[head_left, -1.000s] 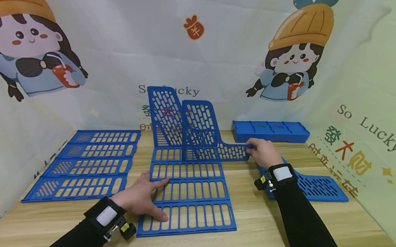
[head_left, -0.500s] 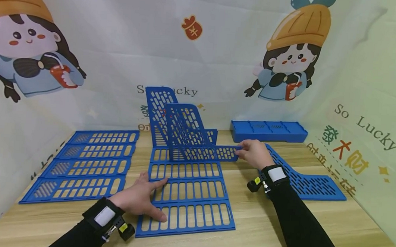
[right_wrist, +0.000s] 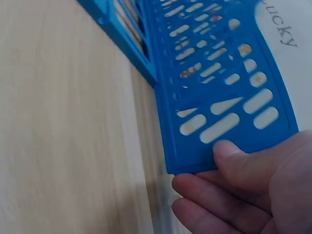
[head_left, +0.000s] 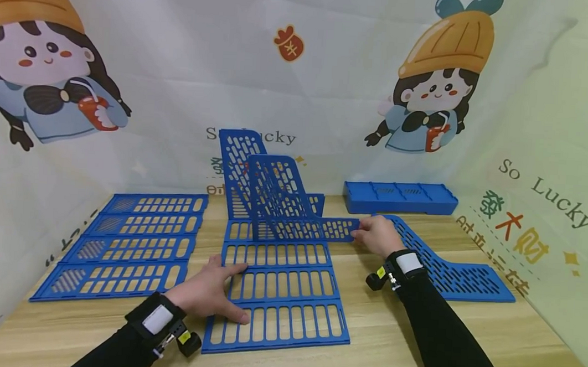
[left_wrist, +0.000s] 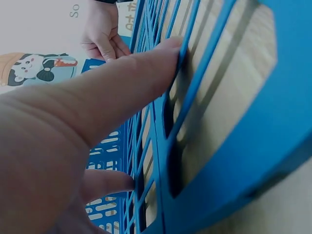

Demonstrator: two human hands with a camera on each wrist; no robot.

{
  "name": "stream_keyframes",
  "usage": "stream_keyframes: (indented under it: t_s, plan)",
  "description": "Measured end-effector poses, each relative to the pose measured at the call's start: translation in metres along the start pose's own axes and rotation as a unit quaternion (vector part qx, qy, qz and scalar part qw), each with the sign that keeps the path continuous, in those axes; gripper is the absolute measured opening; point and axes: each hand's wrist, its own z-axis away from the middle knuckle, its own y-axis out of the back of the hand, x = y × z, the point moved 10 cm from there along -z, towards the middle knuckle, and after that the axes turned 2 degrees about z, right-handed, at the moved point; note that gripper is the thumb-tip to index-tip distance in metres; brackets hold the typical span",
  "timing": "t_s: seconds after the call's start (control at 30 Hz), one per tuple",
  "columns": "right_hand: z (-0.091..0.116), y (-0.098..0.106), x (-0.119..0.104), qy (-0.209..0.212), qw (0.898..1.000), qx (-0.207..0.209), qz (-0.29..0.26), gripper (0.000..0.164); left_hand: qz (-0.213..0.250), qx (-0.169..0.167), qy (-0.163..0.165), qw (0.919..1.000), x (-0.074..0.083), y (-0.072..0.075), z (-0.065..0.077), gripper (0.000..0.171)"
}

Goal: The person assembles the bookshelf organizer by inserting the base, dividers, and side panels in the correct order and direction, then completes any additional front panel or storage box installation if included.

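My right hand (head_left: 380, 236) pinches the low front end of a blue perforated file-holder side panel (head_left: 315, 229), thumb on its face in the right wrist view. That panel stands upright across the far part of a slotted blue base grid (head_left: 288, 302), which lies flat on the table. My left hand (head_left: 208, 291) rests on the grid's left side, fingers spread; in the left wrist view the thumb (left_wrist: 146, 66) lies across the bars. A matching side panel (head_left: 232, 163) stands upright behind the pinched one and is partly hidden by it.
At left a second slotted blue grid (head_left: 139, 231) lies flat. Beyond the right hand sits a long blue tray-like piece (head_left: 400, 203). A loose perforated side panel (head_left: 468, 278) lies flat near the right forearm. A printed cloth (head_left: 328, 107) hangs behind the wooden table.
My right hand has moved left with the pinched panel, bringing it closer to the standing one behind and uncovering that one's low end. The left hand has stayed in place on the grid.
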Motion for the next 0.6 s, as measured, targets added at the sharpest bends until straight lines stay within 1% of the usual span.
stream_keyframes:
  t_s: [0.07,0.27,0.4,0.5,0.6]
  plan:
    - [0.000,-0.001,-0.003,-0.003,1.000,0.009,-0.001,0.020,0.000,-0.003,0.000,1.0000,0.000,0.000,-0.001,0.118]
    - [-0.003,-0.014,-0.017,-0.001,1.000,0.013,-0.007,0.028,-0.006,-0.007,0.006,0.9999,0.001,0.000,-0.002,0.118]
    - [-0.003,-0.015,-0.022,-0.008,1.000,0.021,-0.008,0.033,-0.014,-0.010,0.003,0.9998,0.002,0.000,-0.003,0.119]
    - [-0.004,-0.015,-0.022,-0.010,0.999,0.023,-0.020,0.031,-0.021,-0.011,-0.003,0.9997,0.003,0.001,-0.004,0.119]
    - [-0.004,-0.017,-0.021,-0.007,0.999,0.011,-0.036,0.027,-0.020,-0.008,-0.007,0.9997,0.002,0.001,-0.005,0.118]
